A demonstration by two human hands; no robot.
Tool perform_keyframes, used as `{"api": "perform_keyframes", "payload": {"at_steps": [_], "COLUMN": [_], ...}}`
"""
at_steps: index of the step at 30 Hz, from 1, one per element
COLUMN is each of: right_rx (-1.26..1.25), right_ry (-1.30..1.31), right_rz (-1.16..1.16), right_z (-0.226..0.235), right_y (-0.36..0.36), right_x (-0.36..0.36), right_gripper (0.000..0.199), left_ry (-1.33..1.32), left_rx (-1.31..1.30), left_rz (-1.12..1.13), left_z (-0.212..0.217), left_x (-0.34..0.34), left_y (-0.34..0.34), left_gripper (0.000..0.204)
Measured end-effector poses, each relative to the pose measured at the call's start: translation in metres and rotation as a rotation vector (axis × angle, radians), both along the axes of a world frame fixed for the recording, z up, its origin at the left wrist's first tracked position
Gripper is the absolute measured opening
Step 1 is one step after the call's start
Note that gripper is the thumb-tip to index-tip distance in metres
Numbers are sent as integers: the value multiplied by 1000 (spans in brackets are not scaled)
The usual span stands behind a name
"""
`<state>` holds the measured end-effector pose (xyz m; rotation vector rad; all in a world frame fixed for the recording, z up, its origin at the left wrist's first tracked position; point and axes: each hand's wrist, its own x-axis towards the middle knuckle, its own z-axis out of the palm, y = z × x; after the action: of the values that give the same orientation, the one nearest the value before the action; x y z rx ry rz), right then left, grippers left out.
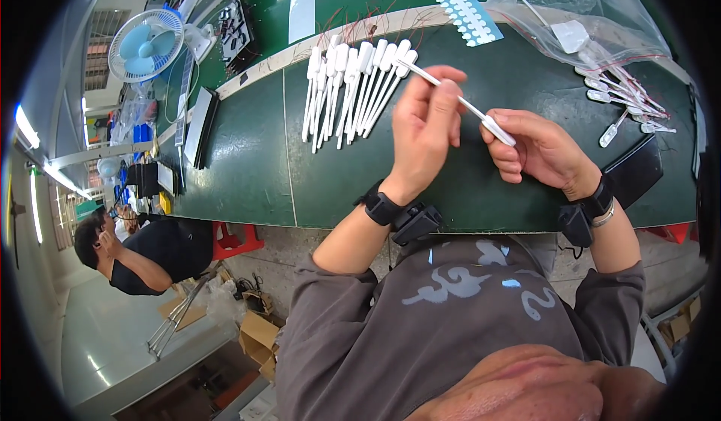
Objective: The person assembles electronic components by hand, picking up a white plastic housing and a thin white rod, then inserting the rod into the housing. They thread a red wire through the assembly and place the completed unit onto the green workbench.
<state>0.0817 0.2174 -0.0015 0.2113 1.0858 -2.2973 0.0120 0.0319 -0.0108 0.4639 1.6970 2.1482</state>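
Observation:
Both hands meet on a slim white plastic stick with a thicker end [472,108], slanted above the green tabletop. My left hand [426,132] pinches its thin stem between thumb and fingers. My right hand [542,149] has its fingers closed round the thicker end, whose tip pokes out toward me. Left of my left hand, several similar white sticks [349,68] lie side by side in a row, thick ends away from me, with thin red wires beyond them.
More white wired pieces [612,90] spill by a clear plastic bag [601,23] at the far right. A light-blue notched strip [462,8] lies at the back. A black flat object [637,169] rests right of my right hand. A fan [146,45] and a seated person [150,252] are left.

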Motion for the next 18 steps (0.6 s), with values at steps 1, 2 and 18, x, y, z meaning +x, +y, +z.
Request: {"api": "perform_keyframes", "payload": {"at_steps": [1, 2, 18], "right_rx": [-52, -52, -315], "right_ry": [-35, -37, -149], "right_rz": [8, 6, 114], "right_z": [-1, -2, -8], "right_y": [1, 2, 9], "right_x": [0, -1, -2], "right_gripper": [31, 31, 35], "left_ry": [-20, -40, -18], "left_rx": [85, 171, 215], "left_rz": [52, 104, 199], "left_z": [3, 8, 2], "left_x": [-3, -7, -30], "left_y": [-1, -2, -16], "left_gripper": [24, 26, 30]}}
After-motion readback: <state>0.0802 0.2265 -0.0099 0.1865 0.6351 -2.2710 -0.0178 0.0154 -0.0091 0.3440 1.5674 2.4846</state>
